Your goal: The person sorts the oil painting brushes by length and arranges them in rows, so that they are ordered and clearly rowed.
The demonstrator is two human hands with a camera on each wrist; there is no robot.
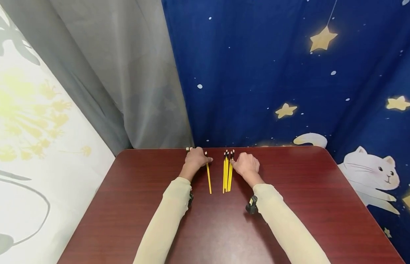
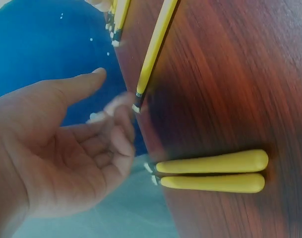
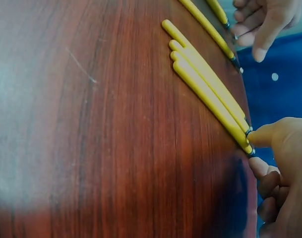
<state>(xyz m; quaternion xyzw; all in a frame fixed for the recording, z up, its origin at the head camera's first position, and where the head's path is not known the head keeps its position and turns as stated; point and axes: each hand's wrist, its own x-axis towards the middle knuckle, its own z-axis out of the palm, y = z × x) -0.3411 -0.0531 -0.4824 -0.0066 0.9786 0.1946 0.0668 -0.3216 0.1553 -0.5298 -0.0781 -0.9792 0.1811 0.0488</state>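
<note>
Yellow sticks (image 3: pixel 210 104) are best shifted gently, one being pinched near its tip by the right hand (image 3: pixel 292 161) (left hand (image 2: pixel 66 144)'s empty, grip wide btw).

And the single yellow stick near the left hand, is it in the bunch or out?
Out: the head view shows bare table between this stick and the bunch.

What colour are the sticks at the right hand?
Yellow along most of their length; the right wrist view shows those sticks best.
</note>
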